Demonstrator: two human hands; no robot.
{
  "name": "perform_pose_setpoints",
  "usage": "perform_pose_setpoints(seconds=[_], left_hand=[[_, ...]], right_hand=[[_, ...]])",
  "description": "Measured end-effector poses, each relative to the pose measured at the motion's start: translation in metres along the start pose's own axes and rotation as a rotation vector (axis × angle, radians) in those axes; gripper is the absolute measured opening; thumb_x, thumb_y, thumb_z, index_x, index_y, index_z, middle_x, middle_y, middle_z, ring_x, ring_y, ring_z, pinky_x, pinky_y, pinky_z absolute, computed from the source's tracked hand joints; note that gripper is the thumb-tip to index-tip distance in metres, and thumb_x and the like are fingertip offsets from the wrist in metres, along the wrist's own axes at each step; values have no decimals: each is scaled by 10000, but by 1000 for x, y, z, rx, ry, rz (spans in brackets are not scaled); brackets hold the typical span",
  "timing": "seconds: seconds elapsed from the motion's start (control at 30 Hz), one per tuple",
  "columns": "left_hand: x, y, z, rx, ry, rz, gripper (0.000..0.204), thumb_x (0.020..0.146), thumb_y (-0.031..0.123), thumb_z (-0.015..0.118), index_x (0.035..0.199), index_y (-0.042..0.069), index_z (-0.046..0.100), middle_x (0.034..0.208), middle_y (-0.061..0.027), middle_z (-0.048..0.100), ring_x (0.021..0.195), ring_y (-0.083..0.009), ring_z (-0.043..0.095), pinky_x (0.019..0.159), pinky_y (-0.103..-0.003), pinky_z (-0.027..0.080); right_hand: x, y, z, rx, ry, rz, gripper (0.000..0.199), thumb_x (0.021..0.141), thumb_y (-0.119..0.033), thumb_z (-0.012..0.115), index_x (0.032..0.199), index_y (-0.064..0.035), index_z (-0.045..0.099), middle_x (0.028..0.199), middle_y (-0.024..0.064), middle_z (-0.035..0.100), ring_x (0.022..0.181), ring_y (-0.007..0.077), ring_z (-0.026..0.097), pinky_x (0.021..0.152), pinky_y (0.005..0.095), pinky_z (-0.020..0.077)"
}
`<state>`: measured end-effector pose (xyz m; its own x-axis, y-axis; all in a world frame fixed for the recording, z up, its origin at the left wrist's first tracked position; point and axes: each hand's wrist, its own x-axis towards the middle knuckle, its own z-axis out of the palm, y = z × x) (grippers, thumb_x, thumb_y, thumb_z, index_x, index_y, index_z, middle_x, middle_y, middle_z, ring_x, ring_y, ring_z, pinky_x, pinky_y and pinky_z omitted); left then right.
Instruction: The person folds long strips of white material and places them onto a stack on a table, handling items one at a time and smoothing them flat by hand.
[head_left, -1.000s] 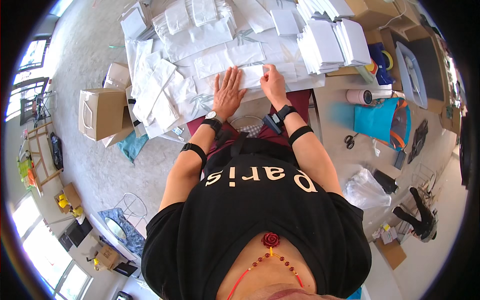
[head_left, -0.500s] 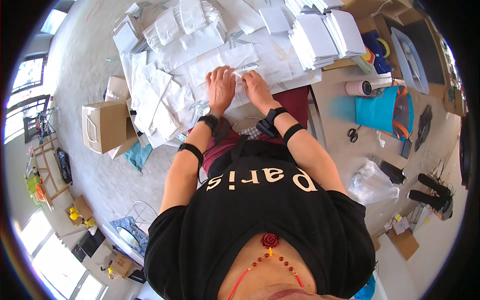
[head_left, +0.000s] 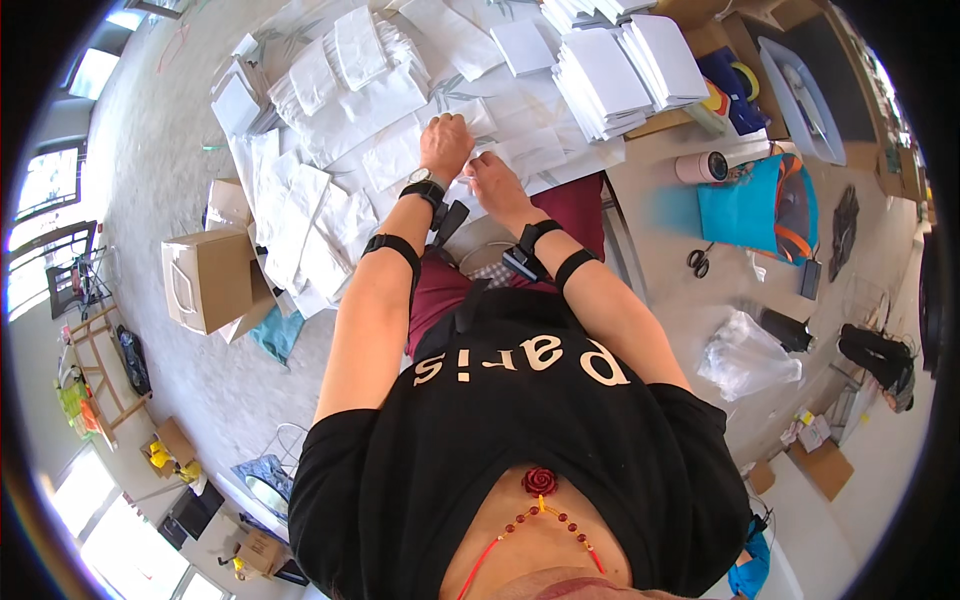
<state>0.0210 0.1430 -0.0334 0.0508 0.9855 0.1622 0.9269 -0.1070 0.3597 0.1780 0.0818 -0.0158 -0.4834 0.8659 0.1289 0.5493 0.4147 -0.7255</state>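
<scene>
At the near edge of the table, my left hand (head_left: 447, 145) is closed, its fingers curled down against thin white sleeves; what they hold is hidden beneath. Just to its right and nearer to me, my right hand (head_left: 497, 187) is closed with thumb and fingers pinching the near edge of a thin white sleeve (head_left: 530, 152). Another flat white sleeve (head_left: 392, 158) lies left of my left hand. Beyond it sits a layered stack of white sleeves (head_left: 395, 98). A loose heap of white sleeves (head_left: 300, 215) covers the table's left side.
Stacks of folded white paper (head_left: 603, 82) stand at the table's back right. More white paper (head_left: 238, 100) stands at the far left. Cardboard boxes (head_left: 207, 280) are left of the table. On the right are a blue bag (head_left: 738, 215), a pink cylinder (head_left: 700, 167) and black scissors (head_left: 700, 261).
My left hand has gone from spread fingers to a curled grip and moved slightly right and away. My right hand has drawn nearer to me. The whole view has shifted slightly.
</scene>
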Motion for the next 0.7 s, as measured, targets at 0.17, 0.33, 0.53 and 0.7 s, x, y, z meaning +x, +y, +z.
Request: perform_pose_setpoints(seconds=[0.17,0.33,0.53,0.7], left_hand=[[1,-2,-3,-68,1,-63,186,821,233,682,854,51,663,883,-143,679,909,-351,664,824,-465,539],[0,11,-15,-85,-22,8,192,837,242,679,857,53,659,866,-146,678,896,-355,665,808,-470,540],[3,4,-2,-38,41,3,165,848,232,653,846,68,661,837,-140,676,830,-365,666,778,-479,539],[5,0,0,-107,61,-40,158,844,206,647,836,51,673,849,-141,692,827,-348,674,765,-466,544]], right_hand=[[1,-1,0,-13,5,-28,168,846,-21,632,1013,-5,644,1019,185,606,1030,377,605,891,453,520],[1,6,5,-37,31,-48,177,846,-21,630,1022,-7,635,1018,187,606,1021,378,607,885,454,522],[2,2,3,-31,10,-24,170,850,-24,626,1019,-14,634,1026,185,607,1016,381,610,888,453,523],[1,2,1,-50,-27,-3,156,888,-39,623,1043,-48,624,1057,158,610,1031,365,619,899,460,521]])
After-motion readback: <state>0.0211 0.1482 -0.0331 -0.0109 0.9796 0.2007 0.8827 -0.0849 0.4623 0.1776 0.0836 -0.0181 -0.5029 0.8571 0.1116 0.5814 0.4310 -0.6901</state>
